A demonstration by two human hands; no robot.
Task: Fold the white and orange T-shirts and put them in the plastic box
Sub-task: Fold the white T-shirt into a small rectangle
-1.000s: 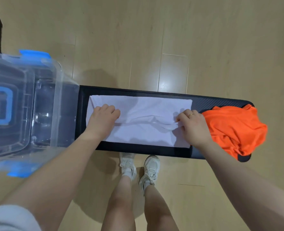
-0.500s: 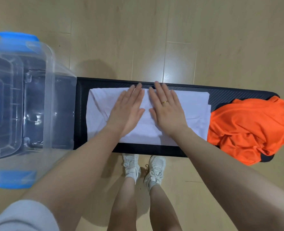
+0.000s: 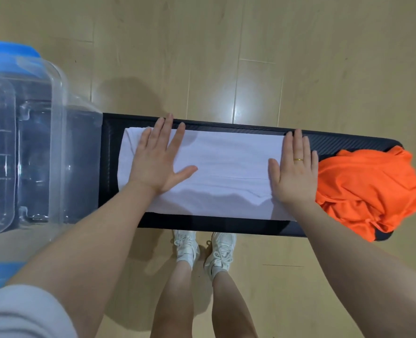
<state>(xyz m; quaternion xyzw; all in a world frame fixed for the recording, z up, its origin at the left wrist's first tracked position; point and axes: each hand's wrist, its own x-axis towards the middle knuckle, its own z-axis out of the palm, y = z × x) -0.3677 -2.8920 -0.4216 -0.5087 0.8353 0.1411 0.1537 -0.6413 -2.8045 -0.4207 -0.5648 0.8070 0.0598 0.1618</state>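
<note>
White T-shirt (image 3: 226, 164) lay folded on the black bench (image 3: 336, 140).
Left hand (image 3: 157, 159) pressed flat with spread fingers near its left edge; right hand (image 3: 293, 172), fingers together, covered its right edge beside the orange T-shirt (image 3: 368, 189).

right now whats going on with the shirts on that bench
A person is folding laundry on a black bench. Both hands lie flat on the white T-shirt, already folded into a long strip: the left hand near its left end, the right hand at its right end. The orange T-shirt sits crumpled at the bench's right end. The clear plastic box stands at the left, with no shirt visible inside.
</note>
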